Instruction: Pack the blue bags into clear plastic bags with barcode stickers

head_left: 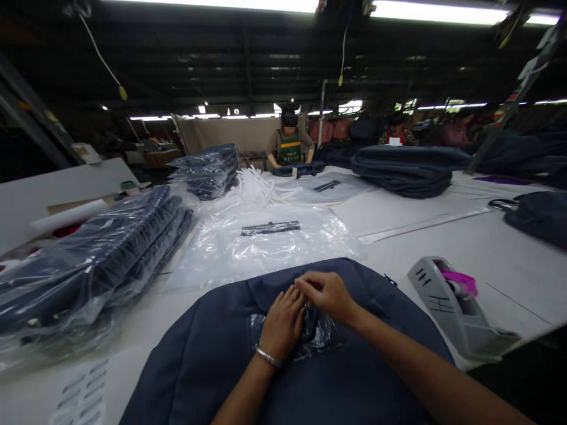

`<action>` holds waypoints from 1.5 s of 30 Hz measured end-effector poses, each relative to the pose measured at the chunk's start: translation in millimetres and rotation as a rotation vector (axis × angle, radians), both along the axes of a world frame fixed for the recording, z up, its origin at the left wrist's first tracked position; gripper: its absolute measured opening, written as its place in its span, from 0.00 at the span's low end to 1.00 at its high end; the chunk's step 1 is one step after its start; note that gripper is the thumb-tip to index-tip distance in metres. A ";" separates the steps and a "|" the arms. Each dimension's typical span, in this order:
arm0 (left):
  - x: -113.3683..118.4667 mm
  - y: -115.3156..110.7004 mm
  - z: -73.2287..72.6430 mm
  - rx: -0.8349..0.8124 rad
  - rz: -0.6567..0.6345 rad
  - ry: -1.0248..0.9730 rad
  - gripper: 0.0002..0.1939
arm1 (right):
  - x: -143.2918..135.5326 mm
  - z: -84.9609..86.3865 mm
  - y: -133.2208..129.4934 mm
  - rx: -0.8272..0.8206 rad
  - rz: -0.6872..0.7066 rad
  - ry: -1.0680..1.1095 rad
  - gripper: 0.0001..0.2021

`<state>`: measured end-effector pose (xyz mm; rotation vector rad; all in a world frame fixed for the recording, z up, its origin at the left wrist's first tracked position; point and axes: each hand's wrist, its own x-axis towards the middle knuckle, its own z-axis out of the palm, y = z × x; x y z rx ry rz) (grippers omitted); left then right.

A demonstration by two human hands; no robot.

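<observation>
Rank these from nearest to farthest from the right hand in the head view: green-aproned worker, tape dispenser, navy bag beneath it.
1. Navy bag, under the right hand
2. Tape dispenser, to the right
3. Green-aproned worker, across the table

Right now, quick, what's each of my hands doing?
Left hand: open, palm down on the navy bag.
Right hand: fingers curled over the bag; whether it pinches anything cannot be told.
</observation>
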<state>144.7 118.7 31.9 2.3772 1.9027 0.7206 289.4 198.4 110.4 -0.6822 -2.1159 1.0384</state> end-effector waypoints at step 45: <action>-8.0 1.9 1.4 0.047 0.056 -0.501 0.15 | -73.9 -82.8 145.5 0.539 -0.242 -0.274 0.13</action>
